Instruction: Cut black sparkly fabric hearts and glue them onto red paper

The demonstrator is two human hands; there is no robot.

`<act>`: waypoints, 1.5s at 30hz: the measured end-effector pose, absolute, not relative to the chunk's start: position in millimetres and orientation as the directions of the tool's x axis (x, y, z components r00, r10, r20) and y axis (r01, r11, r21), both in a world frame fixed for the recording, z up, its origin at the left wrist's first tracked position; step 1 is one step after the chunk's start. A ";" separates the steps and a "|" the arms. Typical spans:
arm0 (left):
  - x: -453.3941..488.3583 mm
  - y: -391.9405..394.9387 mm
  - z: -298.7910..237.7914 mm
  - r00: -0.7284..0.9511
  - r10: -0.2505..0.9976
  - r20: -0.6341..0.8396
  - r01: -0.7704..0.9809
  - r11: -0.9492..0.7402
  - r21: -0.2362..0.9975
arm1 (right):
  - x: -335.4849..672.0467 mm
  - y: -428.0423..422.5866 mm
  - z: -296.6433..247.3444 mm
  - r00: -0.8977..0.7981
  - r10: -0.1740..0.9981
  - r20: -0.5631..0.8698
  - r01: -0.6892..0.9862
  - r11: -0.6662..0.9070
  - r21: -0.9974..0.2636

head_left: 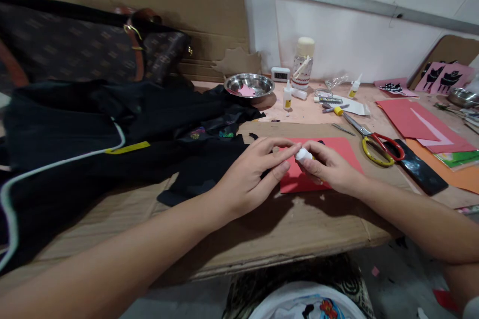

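Your right hand (331,165) grips a small bottle (304,156) above the red paper (346,154); your left hand (252,174), thumb and fingers parted, meets its white end, though I cannot tell whether they touch; scissors (364,131) lie rightward, overlapping the phone (422,169).

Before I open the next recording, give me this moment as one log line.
right hand: holds small white container | left hand: right beside it, contact unclear | beneath: red sheet | off to right: scissors, phone
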State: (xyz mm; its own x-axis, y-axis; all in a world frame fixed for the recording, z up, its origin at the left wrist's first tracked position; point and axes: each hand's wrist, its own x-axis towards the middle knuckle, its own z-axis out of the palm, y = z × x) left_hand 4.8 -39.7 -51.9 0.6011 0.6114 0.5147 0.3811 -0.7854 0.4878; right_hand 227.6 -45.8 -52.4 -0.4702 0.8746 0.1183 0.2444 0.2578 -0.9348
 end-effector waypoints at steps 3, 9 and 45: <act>2.5 -39.2 -50.6 0.617 0.555 0.558 0.404 -0.832 0.381 | 227.2 -47.3 -50.3 -0.479 0.871 0.112 0.259 0.263 -0.929; 0.7 -38.9 -50.6 0.636 0.480 0.604 0.415 -0.873 0.256 | 227.0 -47.7 -50.6 -0.491 0.864 0.110 0.245 0.258 -0.934; 1.8 -39.5 -56.2 0.603 0.401 0.690 0.427 -0.892 0.146 | 228.5 -44.5 -55.4 -0.459 0.879 0.128 0.032 0.161 -0.986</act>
